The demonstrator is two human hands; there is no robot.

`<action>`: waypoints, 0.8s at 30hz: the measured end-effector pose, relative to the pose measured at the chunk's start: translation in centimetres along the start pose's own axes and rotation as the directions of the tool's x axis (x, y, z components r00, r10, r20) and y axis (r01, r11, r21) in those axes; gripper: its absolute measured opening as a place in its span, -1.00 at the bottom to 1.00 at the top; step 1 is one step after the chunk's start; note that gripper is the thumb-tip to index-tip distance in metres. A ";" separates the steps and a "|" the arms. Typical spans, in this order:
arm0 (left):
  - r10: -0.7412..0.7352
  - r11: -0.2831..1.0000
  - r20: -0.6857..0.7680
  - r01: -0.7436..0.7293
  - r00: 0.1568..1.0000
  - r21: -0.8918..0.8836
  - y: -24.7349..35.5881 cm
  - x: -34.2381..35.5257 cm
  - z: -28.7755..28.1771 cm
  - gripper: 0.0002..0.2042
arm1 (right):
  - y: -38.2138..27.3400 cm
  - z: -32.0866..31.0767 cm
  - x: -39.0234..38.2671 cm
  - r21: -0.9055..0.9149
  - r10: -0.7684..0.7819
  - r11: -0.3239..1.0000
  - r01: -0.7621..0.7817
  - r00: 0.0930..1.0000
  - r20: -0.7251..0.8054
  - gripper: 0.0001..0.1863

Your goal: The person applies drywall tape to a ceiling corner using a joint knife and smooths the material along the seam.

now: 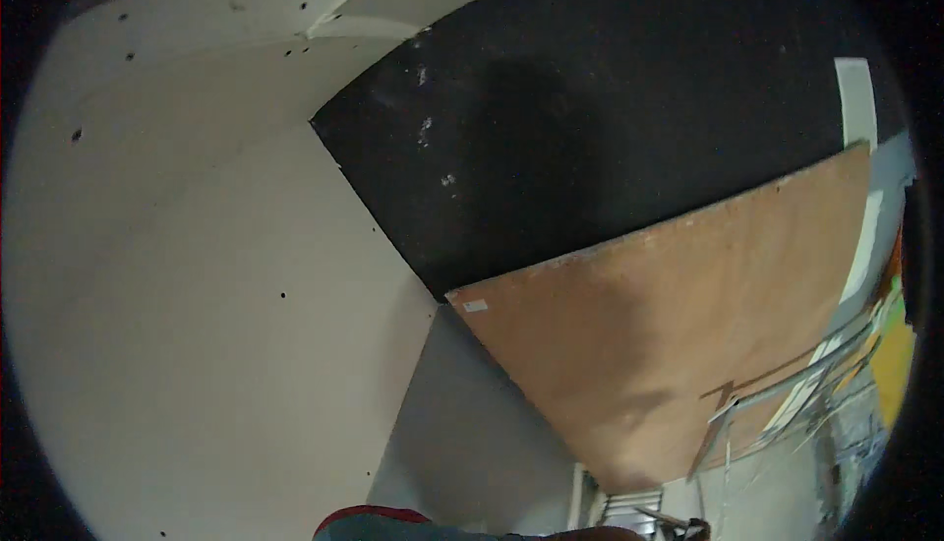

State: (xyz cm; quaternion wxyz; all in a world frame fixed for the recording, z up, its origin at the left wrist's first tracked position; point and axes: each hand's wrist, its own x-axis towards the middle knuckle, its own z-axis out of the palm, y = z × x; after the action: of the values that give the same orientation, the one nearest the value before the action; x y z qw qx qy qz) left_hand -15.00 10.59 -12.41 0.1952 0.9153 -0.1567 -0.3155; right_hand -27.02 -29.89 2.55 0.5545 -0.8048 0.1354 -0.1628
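Note:
Neither of my hands shows in the head view. A teal garment edge with red trim (374,514) comes in at the lower edge, and right of it a thin brownish strip (595,533), perhaps part of my arm. Right of these is a small dark shape (697,529) with a rod-like end, too unclear to name. In front of me a black panel (590,118) covers the upper right. Below it a brown wooden board (629,344) rests against a grey surface, a small white label (475,306) at its corner.
A pale wall (226,246) with several small dark holes fills the left. A metal rail (801,376) crosses the lower right, near a white strip (856,103) and a yellow object (892,364). White slats (629,508) show at the bottom. Shadows fall on the panels.

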 end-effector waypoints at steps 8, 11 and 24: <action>-0.015 0.997 0.004 0.014 1.000 0.078 -4.0 -0.6 -6.9 -0.64 | 9.5 9.2 3.5 -0.213 0.210 0.960 -0.182 0.971 0.117 -0.56; -0.008 0.983 0.115 0.029 0.993 -0.184 17.5 3.6 -5.3 -0.70 | 20.8 0.5 -6.1 -0.341 0.466 0.795 -0.501 0.865 -0.186 -0.50; 0.517 0.613 0.386 -0.645 0.764 0.456 8.1 -1.1 -3.2 -0.71 | 28.1 8.2 -6.9 -0.510 0.333 0.852 -0.118 0.873 0.356 -0.76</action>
State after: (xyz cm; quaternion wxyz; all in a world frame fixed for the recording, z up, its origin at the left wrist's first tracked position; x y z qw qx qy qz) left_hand -15.11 4.77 -5.88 -0.0105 0.7883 -0.5525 -0.2705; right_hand -30.99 -29.98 -27.31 0.3726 -0.9086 0.1407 0.1253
